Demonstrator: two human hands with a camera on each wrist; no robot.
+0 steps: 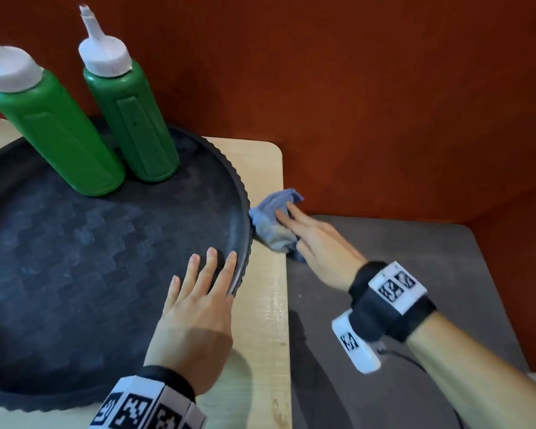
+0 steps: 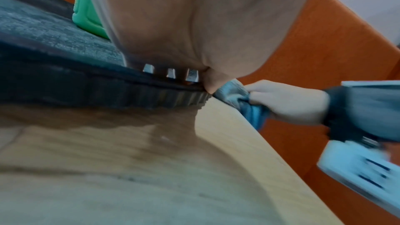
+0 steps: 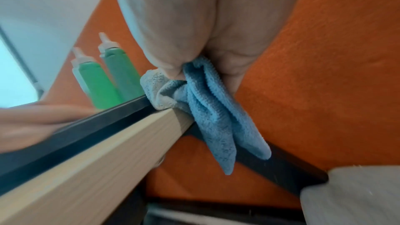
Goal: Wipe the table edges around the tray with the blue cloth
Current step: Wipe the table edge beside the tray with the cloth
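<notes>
Overhead, the head view shows a round black tray with a ribbed rim (image 1: 243, 212) filling most of a pale wood-grain table (image 1: 260, 320), and it serves as the landmark. On the tray's far part stand two green squeeze bottles with white nozzle caps (image 1: 130, 119); no label on them can be read. The left hand (image 1: 198, 311) lies flat with straight, spread fingers on the tray's right rim, gripping nothing. Just right of that rim the right hand (image 1: 316, 243) presses a bunched blue microfibre cloth (image 1: 273, 221) onto the narrow strip of table, its fingers extended over the cloth, which spills past the table's right edge. Both wrists carry black bands with white blocks printed in black square-code patterns; the writing on them is too small to make out. Right of the tray, beyond the table edge, a grey surface (image 1: 399, 274) sits lower, with an orange-red wall (image 1: 353, 88) behind. From the left wrist view, blurred, the palm (image 2: 194, 23) rests on the rim's teeth (image 2: 184, 98), and the cloth (image 2: 233, 95) touches the tray's rim at the table edge. From the right wrist view comes what the head view hides: the thumb and fingers (image 3: 173, 67) pinch the cloth (image 3: 212, 117), whose folds hang down over the table's side face (image 3: 97, 151), below the tray.
</notes>
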